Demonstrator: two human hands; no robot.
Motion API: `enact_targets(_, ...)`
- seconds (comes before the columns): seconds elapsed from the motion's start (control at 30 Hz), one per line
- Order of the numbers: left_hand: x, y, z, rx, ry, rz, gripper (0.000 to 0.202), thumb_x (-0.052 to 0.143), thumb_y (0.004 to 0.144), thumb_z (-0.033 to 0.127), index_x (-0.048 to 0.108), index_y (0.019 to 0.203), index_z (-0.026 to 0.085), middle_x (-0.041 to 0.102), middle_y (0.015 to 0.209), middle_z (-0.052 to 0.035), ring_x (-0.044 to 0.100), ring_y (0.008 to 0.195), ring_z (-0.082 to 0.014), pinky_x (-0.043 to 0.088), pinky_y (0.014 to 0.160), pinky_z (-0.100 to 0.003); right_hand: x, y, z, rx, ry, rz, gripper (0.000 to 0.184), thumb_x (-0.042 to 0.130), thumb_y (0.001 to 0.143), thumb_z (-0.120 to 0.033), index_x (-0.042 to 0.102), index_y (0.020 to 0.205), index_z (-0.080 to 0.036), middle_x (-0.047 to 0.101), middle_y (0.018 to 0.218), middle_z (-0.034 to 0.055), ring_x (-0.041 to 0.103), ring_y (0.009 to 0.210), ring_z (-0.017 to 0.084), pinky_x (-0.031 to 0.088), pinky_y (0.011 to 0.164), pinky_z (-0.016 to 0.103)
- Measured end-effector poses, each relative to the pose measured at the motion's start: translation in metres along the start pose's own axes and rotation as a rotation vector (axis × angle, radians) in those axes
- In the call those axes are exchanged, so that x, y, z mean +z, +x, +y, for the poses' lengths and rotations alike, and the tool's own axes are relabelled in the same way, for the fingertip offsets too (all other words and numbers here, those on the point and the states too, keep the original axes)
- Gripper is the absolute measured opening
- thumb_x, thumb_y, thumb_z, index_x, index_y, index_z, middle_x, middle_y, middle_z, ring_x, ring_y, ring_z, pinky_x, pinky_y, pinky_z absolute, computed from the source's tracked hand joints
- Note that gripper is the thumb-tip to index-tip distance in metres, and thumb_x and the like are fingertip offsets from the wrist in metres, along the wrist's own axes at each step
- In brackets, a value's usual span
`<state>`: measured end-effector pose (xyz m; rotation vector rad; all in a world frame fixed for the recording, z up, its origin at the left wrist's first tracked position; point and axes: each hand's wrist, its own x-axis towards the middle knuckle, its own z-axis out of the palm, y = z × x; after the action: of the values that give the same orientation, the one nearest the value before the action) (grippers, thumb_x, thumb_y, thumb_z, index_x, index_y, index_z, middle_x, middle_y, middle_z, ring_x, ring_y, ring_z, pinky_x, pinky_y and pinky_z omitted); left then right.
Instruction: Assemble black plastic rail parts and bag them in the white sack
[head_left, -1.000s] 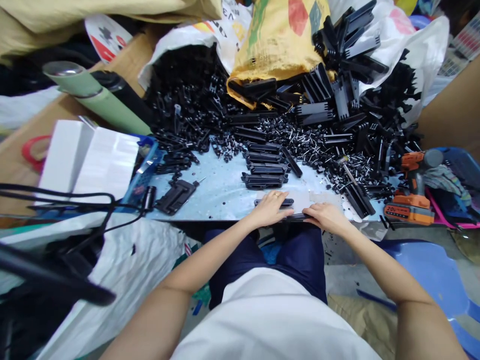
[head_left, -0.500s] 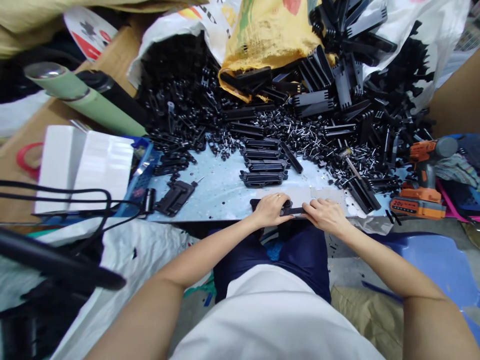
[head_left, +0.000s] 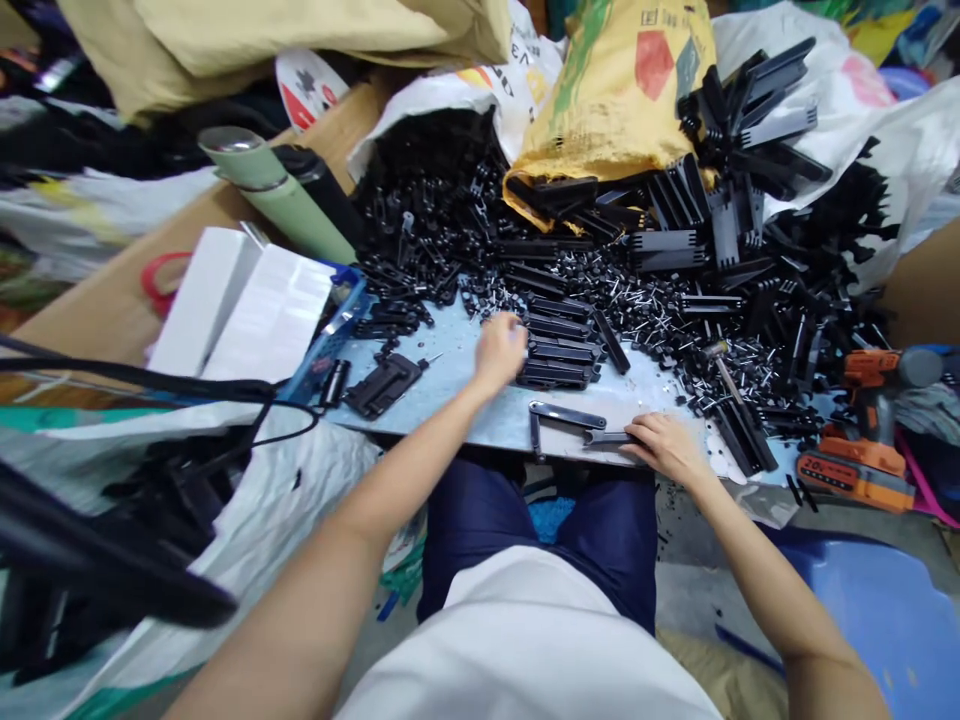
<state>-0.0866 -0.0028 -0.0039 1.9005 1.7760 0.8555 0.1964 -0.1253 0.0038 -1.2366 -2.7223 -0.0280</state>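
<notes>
Meanwhile: one hand pins, the other fetches

A flat black strip (head_left: 606, 437) lies at the near edge of the table (head_left: 450, 395), just beside a second bar (head_left: 566, 413). The right hand (head_left: 664, 447) presses its end, fingers laid flat. The left hand (head_left: 500, 350) is at the stack of black parts (head_left: 559, 352), fingers curled; whether they hold anything I cannot tell. This looks like a fetching step, calling for a clean pinch on one part.

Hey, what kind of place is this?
Probably a small assembly workshop: heaps of black plastic parts spill from woven sacks onto the worktable, an orange cordless drill lies at its edge, and the right hand rests on a black piece.
</notes>
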Motion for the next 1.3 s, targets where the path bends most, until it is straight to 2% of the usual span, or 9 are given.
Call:
enact_targets(0.07, -0.014, 0.028, -0.021, -0.241, 0.127, 0.043, 0.022, 0.047, 0.08, 0.014, 0.051, 0.101, 0.007, 0.051, 0.102, -0.0175, 0.047, 0.102, -0.0305, 0.038, 0.091, -0.039, 0.008, 0.002, -0.004, 0.009, 0.062, -0.035, 0.038, 0.039, 0.091, -0.046, 0.062, 0.094, -0.015, 0.062, 0.087, 0.008, 0.055, 0.08, 0.016, 0.039, 0.07, 0.027)
enact_targets(0.2, -0.026, 0.044, -0.036, -0.302, 0.139, -0.023, 0.005, 0.056, 0.075, 0.013, 0.053, 0.078, 0.01, 0.053, 0.09, -0.0154, 0.049, 0.098, -0.0308, 0.039, 0.088, -0.036, 0.013, 0.016, 0.005, 0.14, 0.132, -0.063, 0.035, 0.037, 0.093, -0.041, 0.062, 0.09, -0.016, 0.063, 0.086, 0.0069, 0.055, 0.081, 0.016, 0.041, 0.074, 0.027)
enact_targets(0.33, -0.028, 0.011, -0.018, -0.378, -0.23, -0.087, 0.016, 0.061, 0.072, 0.017, 0.048, 0.064, 0.013, 0.049, 0.065, -0.0054, 0.053, 0.073, -0.0211, 0.042, 0.07, -0.026, 0.006, 0.042, 0.041, 0.553, -0.104, 0.098, 0.028, 0.037, 0.091, -0.027, 0.06, 0.101, -0.015, 0.059, 0.098, 0.0132, 0.05, 0.088, 0.022, 0.04, 0.073, 0.032)
enact_targets(0.43, -0.03, -0.027, -0.003, -0.502, -0.691, -0.313, 0.024, 0.066, 0.067, 0.028, 0.048, 0.062, 0.013, 0.041, 0.053, -0.001, 0.046, 0.053, -0.0141, 0.035, 0.052, -0.02, 0.001, 0.063, 0.063, 0.698, -0.246, 0.025, 0.027, 0.038, 0.087, -0.018, 0.059, 0.101, -0.011, 0.056, 0.099, 0.0174, 0.046, 0.091, 0.026, 0.037, 0.071, 0.034)
enact_targets(0.53, -0.032, -0.055, 0.002, -0.621, -0.954, -0.492, 0.035, 0.074, 0.053, 0.035, 0.048, 0.06, 0.012, 0.039, 0.051, 0.0001, 0.041, 0.046, -0.0105, 0.031, 0.047, -0.017, -0.001, 0.078, 0.07, 0.72, -0.303, -0.109, 0.026, 0.037, 0.084, -0.013, 0.06, 0.093, -0.008, 0.055, 0.097, 0.0196, 0.044, 0.094, 0.028, 0.034, 0.071, 0.035)
enact_targets(0.67, -0.031, -0.07, -0.001, -0.679, -0.973, -0.479, 0.038, 0.076, 0.046, 0.034, 0.048, 0.057, 0.011, 0.045, 0.054, -0.0031, 0.041, 0.045, -0.0086, 0.028, 0.043, -0.015, -0.004, 0.083, 0.068, 0.736, -0.325, -0.103, 0.024, 0.04, 0.081, -0.013, 0.059, 0.094, -0.008, 0.053, 0.1, 0.0198, 0.044, 0.093, 0.027, 0.032, 0.069, 0.034)
enact_targets(0.8, -0.032, -0.072, -0.008, -0.628, -0.927, -0.414, 0.04, 0.078, 0.05, 0.034, 0.045, 0.053, 0.012, 0.04, 0.049, -0.0006, 0.039, 0.043, -0.0082, 0.023, 0.041, -0.015, -0.005, 0.078, 0.066, 0.728, -0.313, -0.081, 0.024, 0.038, 0.083, -0.018, 0.06, 0.09, -0.01, 0.054, 0.098, 0.018, 0.045, 0.089, 0.025, 0.03, 0.064, 0.031)
enact_targets(1.07, -0.028, -0.067, -0.011, -0.61, -0.865, -0.497, 0.039, 0.08, 0.054, 0.033, 0.048, 0.055, 0.011, 0.042, 0.05, -0.0013, 0.039, 0.042, -0.0081, 0.023, 0.039, -0.014, -0.006, 0.074, 0.053, 0.683, -0.163, -0.038, 0.022, 0.04, 0.083, -0.018, 0.06, 0.091, -0.012, 0.057, 0.097, 0.0136, 0.047, 0.091, 0.023, 0.037, 0.075, 0.031)
enact_targets(1.3, -0.03, -0.061, -0.005, -0.663, -0.908, -0.538, 0.045, 0.082, 0.047, 0.03, 0.058, 0.08, 0.011, 0.049, 0.061, -0.0018, 0.037, 0.04, -0.0069, 0.015, 0.036, -0.013, -0.004, 0.125, 0.067, 0.542, -0.045, 0.028, 0.031, 0.038, 0.084, -0.014, 0.057, 0.109, -0.011, 0.054, 0.111, 0.014, 0.044, 0.103, 0.023, 0.038, 0.085, 0.031)
